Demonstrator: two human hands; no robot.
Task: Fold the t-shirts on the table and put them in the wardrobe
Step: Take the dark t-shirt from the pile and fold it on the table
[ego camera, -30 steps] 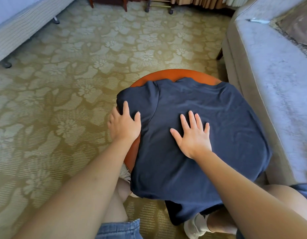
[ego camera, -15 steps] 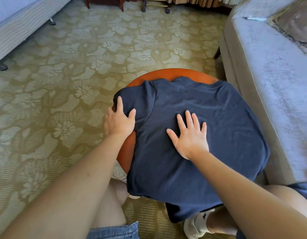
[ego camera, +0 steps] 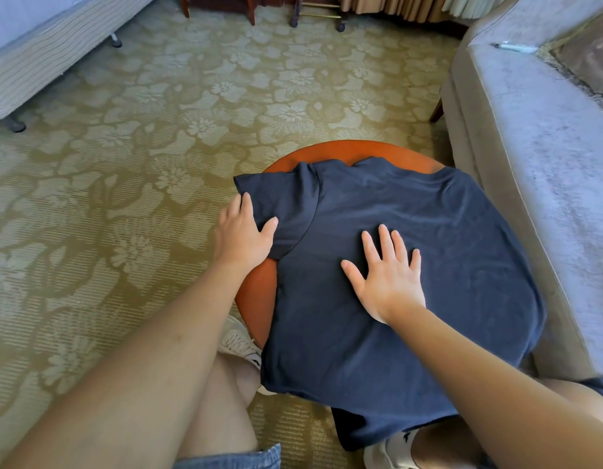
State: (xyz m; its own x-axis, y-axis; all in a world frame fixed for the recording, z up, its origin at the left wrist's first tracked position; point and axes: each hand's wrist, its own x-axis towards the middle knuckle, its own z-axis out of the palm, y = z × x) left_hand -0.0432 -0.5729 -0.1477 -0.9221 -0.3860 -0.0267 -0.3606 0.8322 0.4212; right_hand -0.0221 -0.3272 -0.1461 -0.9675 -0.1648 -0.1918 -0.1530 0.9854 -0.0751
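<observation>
A navy t-shirt (ego camera: 411, 231) lies spread over a small round orange-brown table (ego camera: 344, 152), its hem hanging over the near edge. My left hand (ego camera: 241, 235) rests at the table's left rim, with its thumb and forefinger lying on the shirt's left sleeve (ego camera: 280, 201); the other fingers are off the cloth at the edge. My right hand (ego camera: 386, 277) lies flat with spread fingers on the middle of the shirt. The shirt's right side droops toward the sofa. No wardrobe is in view.
A grey sofa (ego camera: 537, 164) stands close on the right with a pen (ego camera: 513, 48) on it. A bed (ego camera: 46, 52) is at the far left. Furniture legs (ego camera: 293, 15) line the back. Patterned carpet (ego camera: 124, 164) lies all around. My knees and white shoes (ego camera: 239, 343) are under the table.
The left sleeve now lies flatter and further out to the left. My left hand has shifted a little along it. My right hand stays pressed on the shirt.
</observation>
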